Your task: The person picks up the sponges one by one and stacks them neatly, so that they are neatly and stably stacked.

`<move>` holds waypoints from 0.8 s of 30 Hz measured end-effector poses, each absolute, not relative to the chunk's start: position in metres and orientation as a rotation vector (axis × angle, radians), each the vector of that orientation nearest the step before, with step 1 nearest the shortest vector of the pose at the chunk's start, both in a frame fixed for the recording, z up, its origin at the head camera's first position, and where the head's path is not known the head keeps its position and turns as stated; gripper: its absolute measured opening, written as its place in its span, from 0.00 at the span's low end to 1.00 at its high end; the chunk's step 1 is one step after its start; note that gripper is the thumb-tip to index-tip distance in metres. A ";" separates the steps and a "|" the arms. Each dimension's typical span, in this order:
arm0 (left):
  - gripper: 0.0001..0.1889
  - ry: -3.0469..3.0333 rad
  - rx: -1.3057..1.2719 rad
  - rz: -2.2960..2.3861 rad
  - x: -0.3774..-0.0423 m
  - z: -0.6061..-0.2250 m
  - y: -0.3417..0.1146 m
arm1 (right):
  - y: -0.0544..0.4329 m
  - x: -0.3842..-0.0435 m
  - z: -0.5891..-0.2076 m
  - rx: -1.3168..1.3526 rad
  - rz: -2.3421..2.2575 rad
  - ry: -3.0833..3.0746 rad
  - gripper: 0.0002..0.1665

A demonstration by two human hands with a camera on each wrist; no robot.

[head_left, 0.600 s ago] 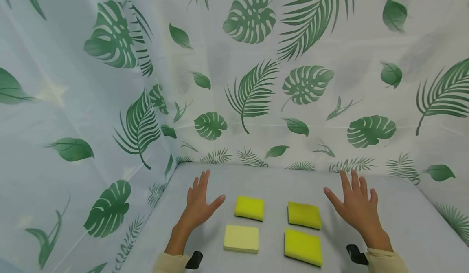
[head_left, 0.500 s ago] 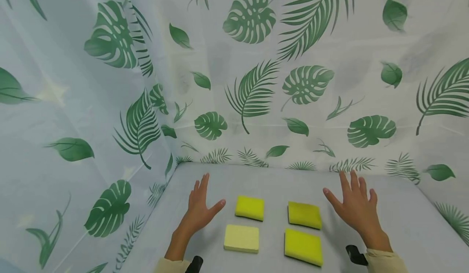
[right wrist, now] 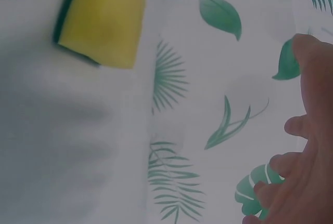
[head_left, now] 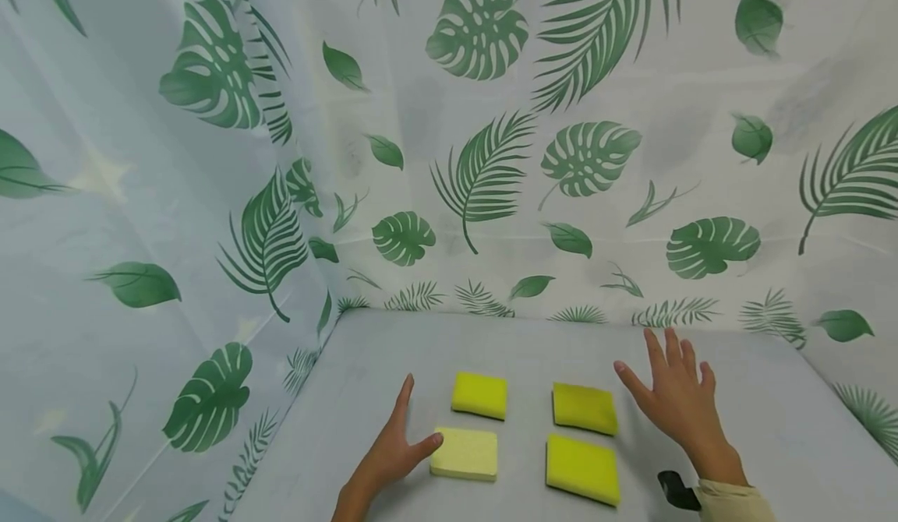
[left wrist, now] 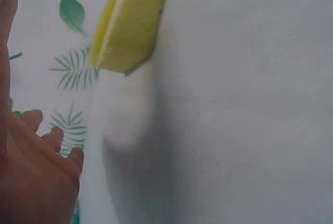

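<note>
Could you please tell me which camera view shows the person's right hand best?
The head view: the whole right hand, spread fingers included, is in frame. The right wrist view shows only part, cut by the right edge; the left wrist view shows none of it.

The left hand [head_left: 393, 450] is hovering beside a pale yellow sponge [head_left: 466, 455], its thumb overlapping one corner, contact unclear. The right hand [head_left: 680, 405] is spreading its fingers beside the far right sponge [head_left: 585, 408]. Two more yellow sponges [head_left: 479, 395] [head_left: 582, 470] are lying on the grey-white table [head_left: 522, 350], while leaf-printed fabric [head_left: 505, 101] is hanging behind.
</note>
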State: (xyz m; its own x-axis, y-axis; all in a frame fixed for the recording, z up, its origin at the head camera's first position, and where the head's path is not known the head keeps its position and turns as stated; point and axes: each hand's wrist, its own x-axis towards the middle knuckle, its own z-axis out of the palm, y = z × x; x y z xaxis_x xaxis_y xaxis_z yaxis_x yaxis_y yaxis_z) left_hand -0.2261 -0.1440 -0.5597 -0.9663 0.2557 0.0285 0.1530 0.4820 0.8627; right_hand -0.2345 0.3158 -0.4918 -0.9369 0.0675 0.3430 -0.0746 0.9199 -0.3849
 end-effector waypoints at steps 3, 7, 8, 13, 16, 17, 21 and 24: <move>0.59 2.587 0.369 1.516 -0.224 -0.570 -0.143 | 0.314 -0.234 -0.493 0.004 0.570 -2.730 0.54; 0.60 2.597 0.367 1.497 -0.222 -0.583 -0.142 | 0.311 -0.233 -0.495 -0.007 0.578 -2.740 0.54; 0.60 2.604 0.372 1.486 -0.222 -0.585 -0.141 | 0.310 -0.233 -0.495 -0.009 0.579 -2.743 0.54; 0.60 2.651 0.377 1.385 -0.221 -0.592 -0.139 | 0.306 -0.230 -0.497 -0.006 0.596 -2.754 0.54; 0.59 2.668 0.398 1.330 -0.220 -0.590 -0.137 | 0.303 -0.228 -0.498 -0.011 0.604 -2.762 0.53; 0.60 2.675 0.398 1.306 -0.220 -0.589 -0.136 | 0.301 -0.227 -0.498 -0.016 0.607 -2.768 0.53; 0.60 2.711 0.432 1.215 -0.220 -0.590 -0.134 | 0.297 -0.226 -0.502 -0.037 0.624 -2.789 0.53; 0.60 2.722 0.452 1.172 -0.220 -0.591 -0.134 | 0.294 -0.225 -0.505 -0.044 0.634 -2.800 0.53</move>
State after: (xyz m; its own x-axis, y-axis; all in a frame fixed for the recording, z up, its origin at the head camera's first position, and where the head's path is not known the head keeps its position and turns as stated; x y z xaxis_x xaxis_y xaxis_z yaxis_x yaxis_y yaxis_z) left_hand -0.2202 -0.1341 -0.5908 -0.9444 0.3284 -0.0123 0.2168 0.6508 0.7277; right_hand -0.2249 0.2944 -0.5047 -0.9632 0.0883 0.2540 -0.0298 0.9037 -0.4272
